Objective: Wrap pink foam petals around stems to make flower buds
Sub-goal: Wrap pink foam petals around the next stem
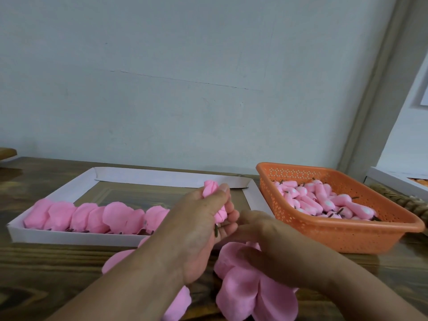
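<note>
My left hand (203, 218) grips a rolled pink foam bud (212, 189) upright, thumb pressed on its side; the dark stem (216, 232) pokes out below the fingers. My right hand (273, 242) lies just to the right, fingers bent down onto loose pink petals (245, 293) on the table; whether it pinches one is hidden. A row of pink petals with stems (92, 216) lies in the white cardboard tray (69, 237).
An orange perforated basket (342, 235) at the right holds several finished pink buds (324, 202). The wooden table (46, 274) ends at a pale wall behind. A white box (398, 181) and a rope-like bundle (414, 205) sit at the far right.
</note>
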Motion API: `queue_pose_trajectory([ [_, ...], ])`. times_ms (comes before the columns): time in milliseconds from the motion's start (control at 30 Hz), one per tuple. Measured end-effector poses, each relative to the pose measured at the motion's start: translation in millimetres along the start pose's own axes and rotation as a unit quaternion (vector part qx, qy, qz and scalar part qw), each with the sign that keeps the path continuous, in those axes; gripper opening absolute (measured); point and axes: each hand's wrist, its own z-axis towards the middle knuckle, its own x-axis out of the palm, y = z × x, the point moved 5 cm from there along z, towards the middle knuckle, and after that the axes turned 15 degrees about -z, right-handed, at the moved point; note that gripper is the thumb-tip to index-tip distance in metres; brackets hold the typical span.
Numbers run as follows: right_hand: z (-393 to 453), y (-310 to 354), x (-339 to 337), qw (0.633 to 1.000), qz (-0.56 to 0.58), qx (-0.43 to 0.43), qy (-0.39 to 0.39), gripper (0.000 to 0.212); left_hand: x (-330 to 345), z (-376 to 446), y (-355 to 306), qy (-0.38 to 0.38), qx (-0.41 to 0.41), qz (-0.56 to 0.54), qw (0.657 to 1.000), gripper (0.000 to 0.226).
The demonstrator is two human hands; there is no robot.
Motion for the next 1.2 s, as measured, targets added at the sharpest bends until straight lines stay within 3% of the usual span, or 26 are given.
queue_pose_trajectory([
  [67, 2, 3, 6, 0.999, -0.025, -0.023, 0.004, 0.044, 0, 1, 0, 0.0, 0.0, -0.003, 1.0, 0.021],
  [300, 4, 4, 2, 0.999, -0.024, -0.028, -0.023, 0.018, -1, 2, -1, 0.004, 0.008, -0.002, 1.0, 0.02],
  [433, 4, 5, 5, 0.999, 0.004, -0.042, -0.015, 0.035, -1, 2, 0, 0.002, 0.006, -0.005, 1.0, 0.021],
  [600, 6, 5, 10, 0.999, -0.004, -0.033, -0.005, 0.015, -1, 1, -1, 0.008, 0.007, -0.005, 1.0, 0.022],
  [867, 8, 0, 15, 0.991, -0.135, -0.002, -0.001, 0.026, 0, 1, -1, 0.006, 0.005, -0.004, 1.0, 0.02],
  [967, 8, 0, 13, 0.992, -0.128, 0.001, -0.006, 0.01, 0, 0, -1, 0.009, 0.005, -0.004, 1.0, 0.021],
  [1067, 8, 2, 12, 0.993, -0.117, -0.004, 0.003, 0.02, 0, 0, -3, 0.012, 0.008, -0.002, 1.0, 0.02],
  [1200, 8, 3, 12, 0.994, -0.112, -0.017, -0.002, 0.018, 0, 1, -1, 0.01, 0.003, 0.0, 1.0, 0.019],
])
